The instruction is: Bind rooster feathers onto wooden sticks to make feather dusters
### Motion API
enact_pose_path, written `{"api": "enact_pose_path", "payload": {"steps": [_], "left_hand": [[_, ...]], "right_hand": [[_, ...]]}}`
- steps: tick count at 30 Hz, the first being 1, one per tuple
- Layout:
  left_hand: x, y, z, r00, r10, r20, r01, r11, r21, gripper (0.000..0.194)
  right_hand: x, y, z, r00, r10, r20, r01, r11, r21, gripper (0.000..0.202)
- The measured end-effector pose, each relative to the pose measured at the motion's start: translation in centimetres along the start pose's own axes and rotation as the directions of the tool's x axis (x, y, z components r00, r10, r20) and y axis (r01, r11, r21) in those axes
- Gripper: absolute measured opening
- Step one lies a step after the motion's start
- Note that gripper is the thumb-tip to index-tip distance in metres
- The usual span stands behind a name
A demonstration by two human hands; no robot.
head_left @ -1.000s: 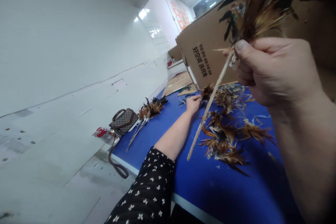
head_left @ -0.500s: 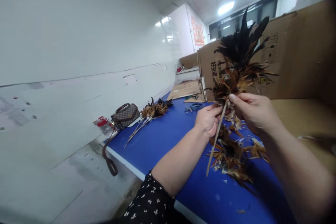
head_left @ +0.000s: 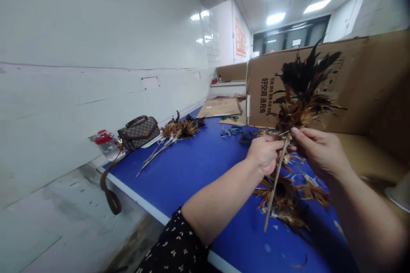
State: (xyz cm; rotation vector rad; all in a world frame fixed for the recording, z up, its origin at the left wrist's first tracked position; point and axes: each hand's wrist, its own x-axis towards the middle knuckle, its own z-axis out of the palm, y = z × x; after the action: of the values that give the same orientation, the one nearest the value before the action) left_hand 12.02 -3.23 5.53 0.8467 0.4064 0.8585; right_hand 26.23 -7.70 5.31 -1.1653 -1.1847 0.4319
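A feather duster [head_left: 304, 79] with dark and brown feathers is held up over the blue table, its thin stick [head_left: 271, 200] slanting down to the left. My right hand [head_left: 323, 149] is closed, thumb and fingers pinching the base of the feathers where they meet the stick. Close against the stick from the left, my left hand [head_left: 264, 153] is also closed; a thin pale strand [head_left: 283, 133] shows at its fingertips, and some of its fingers pass behind the stick. Loose brown feathers [head_left: 285, 204] lie beneath both hands.
Finished-looking feather bunches on sticks [head_left: 181, 129] lie at the table's left. Beside them are a checked handbag [head_left: 139, 134] with a hanging strap and a red-lidded bottle [head_left: 110, 145]. A cardboard box [head_left: 358, 76] stands behind; green scissors [head_left: 229, 117] rest near flat cardboard [head_left: 219, 106].
The view has shifted, so the hands and duster appear lower and farther right. Both hands stay at the feather base, and the thin strand at my left fingertips now shows more clearly.
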Motion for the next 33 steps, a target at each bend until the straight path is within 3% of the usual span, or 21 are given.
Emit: {"api": "enact_pose_path", "payload": {"steps": [3, 8, 13, 21, 28, 31, 33], "left_hand": [[0.3, 0.2, -0.4, 0.998, -0.054, 0.037, 0.054, 0.999, -0.006, 0.013], [0.5, 0.4, -0.7, 0.994, -0.078, 0.076, 0.075, 0.996, 0.036, 0.004], [0.4, 0.4, -0.7, 0.993, -0.037, 0.108, 0.035, 0.999, 0.015, 0.014], [0.3, 0.0, -1.0, 0.995, -0.079, 0.064, 0.075, 0.995, 0.058, 0.018], [0.8, -1.0, -1.2, 0.998, 0.058, 0.011, -0.059, 0.994, 0.091, 0.040], [1.0, -1.3, -1.2, 0.995, 0.103, -0.011, -0.102, 0.990, 0.098, 0.040], [1.1, -1.4, -1.2, 0.991, 0.136, -0.011, -0.135, 0.987, 0.085, 0.037]], "right_hand": [[0.1, 0.6, -0.1, 0.996, 0.071, 0.044, -0.073, 0.996, 0.050, 0.050], [0.2, 0.5, -0.1, 0.999, 0.046, -0.001, -0.046, 0.999, 0.016, 0.049], [0.2, -0.1, -0.4, 0.998, -0.027, -0.059, 0.019, 0.991, -0.130, 0.043], [0.0, 0.7, -0.2, 0.997, -0.066, 0.041, 0.072, 0.981, -0.182, 0.044], [0.2, 1.4, 0.3, 0.988, -0.150, 0.029, 0.153, 0.952, -0.266, 0.043], [0.3, 2.0, 1.0, 0.985, -0.154, -0.072, 0.134, 0.965, -0.227, 0.036], [0.2, 2.3, 1.4, 0.973, -0.173, -0.153, 0.135, 0.963, -0.234, 0.044]]}}
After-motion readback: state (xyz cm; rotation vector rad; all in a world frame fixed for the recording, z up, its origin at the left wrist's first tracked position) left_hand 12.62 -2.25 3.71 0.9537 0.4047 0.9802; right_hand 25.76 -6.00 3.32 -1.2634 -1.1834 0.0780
